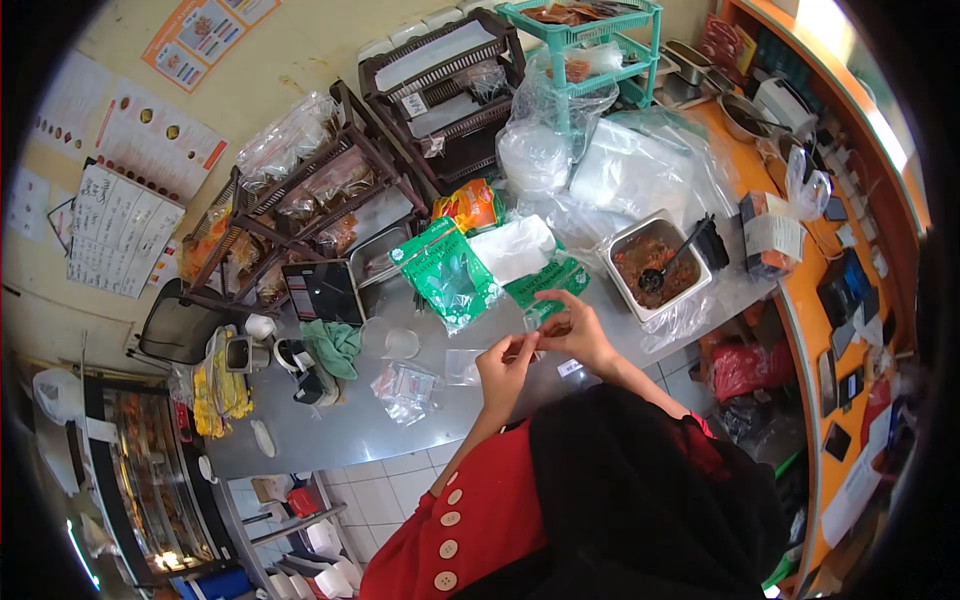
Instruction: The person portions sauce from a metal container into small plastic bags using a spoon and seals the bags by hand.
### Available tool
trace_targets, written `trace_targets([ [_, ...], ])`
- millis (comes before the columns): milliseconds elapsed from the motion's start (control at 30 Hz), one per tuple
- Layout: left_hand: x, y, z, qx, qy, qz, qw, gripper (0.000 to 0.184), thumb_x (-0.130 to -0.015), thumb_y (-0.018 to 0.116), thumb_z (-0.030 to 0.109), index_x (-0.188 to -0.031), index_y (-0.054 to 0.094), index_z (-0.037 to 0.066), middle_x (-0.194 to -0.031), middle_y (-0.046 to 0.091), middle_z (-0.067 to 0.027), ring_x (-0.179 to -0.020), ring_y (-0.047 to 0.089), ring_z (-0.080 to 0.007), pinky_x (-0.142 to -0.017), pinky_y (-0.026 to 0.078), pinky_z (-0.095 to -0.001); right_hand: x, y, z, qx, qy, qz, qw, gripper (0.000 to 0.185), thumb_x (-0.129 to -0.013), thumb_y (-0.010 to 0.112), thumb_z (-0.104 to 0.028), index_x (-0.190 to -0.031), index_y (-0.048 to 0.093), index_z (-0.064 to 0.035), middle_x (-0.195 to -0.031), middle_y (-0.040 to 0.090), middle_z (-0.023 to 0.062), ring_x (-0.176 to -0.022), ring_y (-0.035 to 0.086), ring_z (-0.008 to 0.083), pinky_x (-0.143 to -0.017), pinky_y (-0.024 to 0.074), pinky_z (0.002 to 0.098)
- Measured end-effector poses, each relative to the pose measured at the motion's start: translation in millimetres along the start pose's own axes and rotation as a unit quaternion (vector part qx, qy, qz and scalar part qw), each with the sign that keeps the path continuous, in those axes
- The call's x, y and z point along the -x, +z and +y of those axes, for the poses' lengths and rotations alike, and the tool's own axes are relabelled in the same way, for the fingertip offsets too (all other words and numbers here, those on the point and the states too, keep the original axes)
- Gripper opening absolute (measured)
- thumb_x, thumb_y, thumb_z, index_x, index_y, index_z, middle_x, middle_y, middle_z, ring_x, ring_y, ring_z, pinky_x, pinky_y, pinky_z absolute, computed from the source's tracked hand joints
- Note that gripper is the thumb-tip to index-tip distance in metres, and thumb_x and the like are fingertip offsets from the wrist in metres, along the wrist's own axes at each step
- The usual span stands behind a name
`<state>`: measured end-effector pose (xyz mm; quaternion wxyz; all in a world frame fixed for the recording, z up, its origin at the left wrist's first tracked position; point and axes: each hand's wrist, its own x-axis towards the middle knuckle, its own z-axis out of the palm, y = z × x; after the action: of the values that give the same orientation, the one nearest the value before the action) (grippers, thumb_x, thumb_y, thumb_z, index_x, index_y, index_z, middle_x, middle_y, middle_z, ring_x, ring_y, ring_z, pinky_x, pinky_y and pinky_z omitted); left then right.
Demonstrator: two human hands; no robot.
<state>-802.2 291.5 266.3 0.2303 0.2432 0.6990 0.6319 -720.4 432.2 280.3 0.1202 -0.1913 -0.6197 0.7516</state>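
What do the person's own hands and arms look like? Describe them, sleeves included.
The left hand and right hand wear no gloves, and the forearms are bare. The clothing is red at both arms, with a row of round, pale buttons on the left side. Black cloth drapes across the middle. No watch shows.

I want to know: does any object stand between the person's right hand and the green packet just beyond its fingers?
Nothing visible does. In this view, the right hand overlaps the near part of the green packet; touching, I cannot tell. The left hand is beside it, not between.
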Motion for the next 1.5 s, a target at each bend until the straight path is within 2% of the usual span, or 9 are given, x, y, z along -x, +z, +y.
trace_targets([
  [167,-4,11,9,0.095,-0.14,-0.064,0.983,0.019,-0.09,0.059,0.006,-0.094,0.065,-0.011,-0.085,0.068,-0.0162,-0.077,0.068,-0.022,-0.073,0.059,-0.0331,10,-23,-11,0.105,-0.015,-0.025,0.994,0.062,-0.07,0.074,0.003,-0.125,0.045,-0.0071,-0.077,0.069,0.0068,-0.068,0.064,0.0111,-0.063,0.0513,0.0264],
  [300,9,36,1,0.052,-0.147,-0.045,0.987,0.018,-0.089,0.058,0.004,-0.094,0.064,-0.012,-0.089,0.068,-0.0177,-0.079,0.069,-0.0234,-0.075,0.058,-0.0338,12,-46,-3,0.201,-0.082,-0.08,0.973,0.067,-0.072,0.068,0.006,-0.13,0.037,-0.0065,-0.074,0.067,0.0118,-0.069,0.068,0.0251,-0.061,0.0526,0.0336],
  [433,9,57,-14,0.026,-0.121,-0.021,0.992,0.019,-0.089,0.058,0.005,-0.096,0.064,-0.012,-0.09,0.068,-0.0181,-0.08,0.069,-0.0237,-0.075,0.058,-0.0333,17,-61,-16,0.44,-0.218,-0.139,0.86,0.071,-0.075,0.062,0.002,-0.137,0.027,-0.0062,-0.07,0.064,0.0145,-0.067,0.066,0.0319,-0.061,0.0525,0.0387],
  [600,11,77,15,0.104,-0.177,-0.057,0.977,0.023,-0.092,0.056,0.009,-0.098,0.065,-0.011,-0.09,0.068,-0.018,-0.079,0.069,-0.0241,-0.075,0.058,-0.0328,11,-97,-29,0.288,-0.136,-0.172,0.932,0.071,-0.07,0.067,0.004,-0.135,0.04,-0.0102,-0.074,0.067,0.0104,-0.067,0.067,0.0191,-0.067,0.0539,0.0289],
  [967,30,121,4,0.25,-0.197,0.001,0.948,0.022,-0.09,0.06,0.01,-0.098,0.064,-0.01,-0.091,0.067,-0.0193,-0.084,0.068,-0.027,-0.079,0.058,-0.0367,23,-127,-40,0.293,-0.078,-0.178,0.936,0.056,-0.07,0.067,-0.002,-0.123,0.054,-0.0125,-0.072,0.068,0.0102,-0.068,0.068,0.0228,-0.066,0.0528,0.0325],
  [1133,26,111,11,0.137,-0.17,-0.039,0.975,0.019,-0.093,0.054,0.006,-0.095,0.063,-0.01,-0.089,0.068,-0.0185,-0.081,0.069,-0.0256,-0.075,0.058,-0.0334,16,-130,-38,0.283,-0.124,-0.239,0.92,0.06,-0.072,0.064,-0.005,-0.129,0.048,-0.0127,-0.068,0.066,0.0119,-0.065,0.067,0.0281,-0.063,0.0533,0.0381],
  [1267,29,117,47,-0.149,-0.095,-0.025,0.984,0.016,-0.09,0.057,0.008,-0.081,0.061,-0.005,-0.072,0.067,-0.0139,-0.067,0.068,-0.0201,-0.059,0.054,-0.03,23,-117,-39,0.419,-0.234,-0.261,0.837,0.08,-0.073,0.059,-0.006,-0.142,0.02,-0.0107,-0.062,0.062,0.0169,-0.06,0.062,0.0381,-0.053,0.05,0.0466],
  [1367,31,111,62,-0.366,0.083,-0.028,0.927,0.016,-0.083,0.063,0.01,-0.074,0.056,-0.002,-0.06,0.06,-0.0124,-0.057,0.065,-0.0189,-0.051,0.047,-0.0334,27,-111,-50,0.357,-0.304,-0.283,0.837,0.08,-0.073,0.059,-0.007,-0.143,0.02,-0.0092,-0.06,0.06,0.0165,-0.056,0.06,0.0377,-0.05,0.0493,0.0458],
  [1500,34,93,69,-0.321,0.034,-0.041,0.946,0.016,-0.079,0.065,0.01,-0.071,0.054,-0.001,-0.055,0.055,-0.013,-0.048,0.057,-0.0189,-0.048,0.042,-0.0334,28,-105,-66,0.392,-0.297,-0.249,0.835,0.08,-0.073,0.059,-0.007,-0.143,0.02,-0.0077,-0.057,0.059,0.0128,-0.051,0.059,0.036,-0.048,0.0478,0.045],
])
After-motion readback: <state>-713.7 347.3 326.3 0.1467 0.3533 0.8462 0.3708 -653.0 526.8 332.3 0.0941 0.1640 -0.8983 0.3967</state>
